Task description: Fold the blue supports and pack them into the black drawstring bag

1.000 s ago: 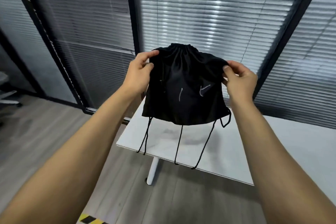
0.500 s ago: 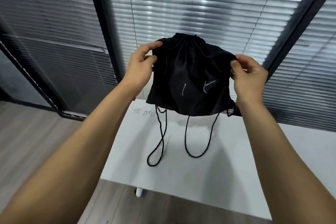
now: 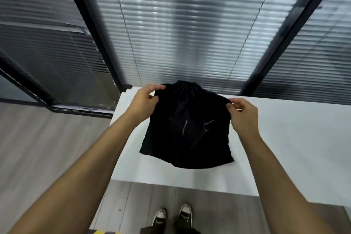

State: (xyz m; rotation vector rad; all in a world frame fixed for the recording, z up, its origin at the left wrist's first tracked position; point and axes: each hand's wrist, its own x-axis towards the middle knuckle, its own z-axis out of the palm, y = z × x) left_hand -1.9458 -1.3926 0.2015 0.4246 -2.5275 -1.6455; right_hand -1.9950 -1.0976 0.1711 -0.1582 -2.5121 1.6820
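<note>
The soft black cloth drawstring bag (image 3: 187,129) hung over the flat white table (image 3: 284,138), its gathered mouth pointing away from the person and its closed bottom near the table's front edge. The left hand (image 3: 144,103) pinched one top corner and the right hand (image 3: 243,115) pinched the other. Nothing showed what was inside the shut bag.

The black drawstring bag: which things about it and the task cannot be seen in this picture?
- Inside of the black drawstring bag, head view: its cloth hides any blue supports.
- Drawstrings: not visible, perhaps behind the bag.
- Table under the bag: covered by it.
- Fingertips of left hand and right hand: partly hidden in the bag's top corners.
</note>
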